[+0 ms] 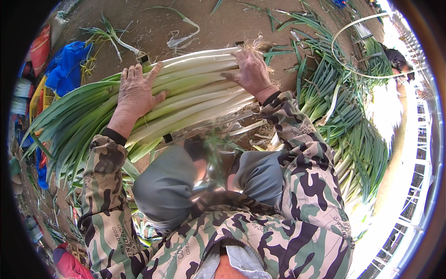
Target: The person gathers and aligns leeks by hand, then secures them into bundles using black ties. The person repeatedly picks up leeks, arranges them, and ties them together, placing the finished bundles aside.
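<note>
A thick row of large green onions (195, 82) lies side by side in front of my knees, white root ends to the right and green leaves (80, 118) fanning out to the left. My left hand (137, 92) rests with spread fingers on top, where the stalks turn from white to green. Near the roots (258, 45), my right hand (249, 71) lies over the white ends, thumb apart from the fingers. Neither hand visibly closes around a stalk. Small black end pieces (168, 138) show at the edges of the row; what they belong to is mostly hidden underneath.
Heaped green onions (348, 139) cover the ground on the right. Loose stalks (115, 36) and leaf scraps lie on the bare soil ahead. At left are a blue plastic bag (68, 66) and a yellow crate (38, 99). Another person (400, 62) is at the far right.
</note>
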Tool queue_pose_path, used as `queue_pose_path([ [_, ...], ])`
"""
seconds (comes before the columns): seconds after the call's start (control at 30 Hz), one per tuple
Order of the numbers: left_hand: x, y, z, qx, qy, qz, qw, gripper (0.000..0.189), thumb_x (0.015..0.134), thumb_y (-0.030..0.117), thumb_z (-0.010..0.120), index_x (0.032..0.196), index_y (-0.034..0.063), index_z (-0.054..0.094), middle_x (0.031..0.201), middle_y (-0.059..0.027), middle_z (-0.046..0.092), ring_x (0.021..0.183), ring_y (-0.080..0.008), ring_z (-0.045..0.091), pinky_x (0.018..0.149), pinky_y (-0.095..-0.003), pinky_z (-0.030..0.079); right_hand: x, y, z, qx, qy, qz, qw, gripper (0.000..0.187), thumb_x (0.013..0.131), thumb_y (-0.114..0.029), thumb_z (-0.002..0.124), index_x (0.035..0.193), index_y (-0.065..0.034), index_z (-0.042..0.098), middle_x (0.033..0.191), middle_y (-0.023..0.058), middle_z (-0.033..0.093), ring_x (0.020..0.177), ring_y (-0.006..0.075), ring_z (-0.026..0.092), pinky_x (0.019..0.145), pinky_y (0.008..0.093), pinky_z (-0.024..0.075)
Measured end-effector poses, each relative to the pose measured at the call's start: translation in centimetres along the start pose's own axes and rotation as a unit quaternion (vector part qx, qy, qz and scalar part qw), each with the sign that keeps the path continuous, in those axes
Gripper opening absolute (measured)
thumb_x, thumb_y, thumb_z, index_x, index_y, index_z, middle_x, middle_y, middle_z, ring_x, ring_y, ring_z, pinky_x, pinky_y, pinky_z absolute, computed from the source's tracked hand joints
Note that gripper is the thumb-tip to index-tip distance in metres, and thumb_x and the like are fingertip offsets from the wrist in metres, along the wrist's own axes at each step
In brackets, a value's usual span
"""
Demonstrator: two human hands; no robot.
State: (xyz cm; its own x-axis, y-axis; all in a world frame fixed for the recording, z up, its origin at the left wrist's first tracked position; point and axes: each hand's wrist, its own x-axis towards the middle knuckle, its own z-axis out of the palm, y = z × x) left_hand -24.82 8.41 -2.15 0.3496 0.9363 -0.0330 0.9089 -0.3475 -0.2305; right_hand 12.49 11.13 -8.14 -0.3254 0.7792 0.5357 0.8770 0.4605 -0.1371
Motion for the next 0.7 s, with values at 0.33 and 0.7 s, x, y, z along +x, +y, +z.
queue_pose_path([
  [0.33,0.3,0.2,-1.4,-0.019,-0.011,0.001,1.0,0.093,0.096,0.059,0.077,0.175,0.0291,0.039,0.147,-0.0259,0.057,0.142,-0.0407,0.051,0.128,-0.0569,0.032,2.2,0.9,1.6,0.131,-0.143,0.009,0.981,0.037,0.091,-0.041,0.091,0.11,-0.0111,0.08,0.109,0.0098,0.076,0.103,0.0315,0.076,0.094,0.043,0.0614],
  [0.7,0.2,0.1,-0.5,0.012,-0.025,-0.002,1.0,0.096,0.099,0.061,0.073,0.179,0.0319,0.028,0.157,-0.0315,0.051,0.149,-0.0462,0.046,0.132,-0.0593,0.027,0.9,2.4,-0.5,0.13,-0.009,0.22,0.967,0.036,0.097,-0.036,0.081,0.112,-0.0031,0.08,0.109,0.0208,0.079,0.102,0.0384,0.077,0.093,0.0447,0.0611],
])
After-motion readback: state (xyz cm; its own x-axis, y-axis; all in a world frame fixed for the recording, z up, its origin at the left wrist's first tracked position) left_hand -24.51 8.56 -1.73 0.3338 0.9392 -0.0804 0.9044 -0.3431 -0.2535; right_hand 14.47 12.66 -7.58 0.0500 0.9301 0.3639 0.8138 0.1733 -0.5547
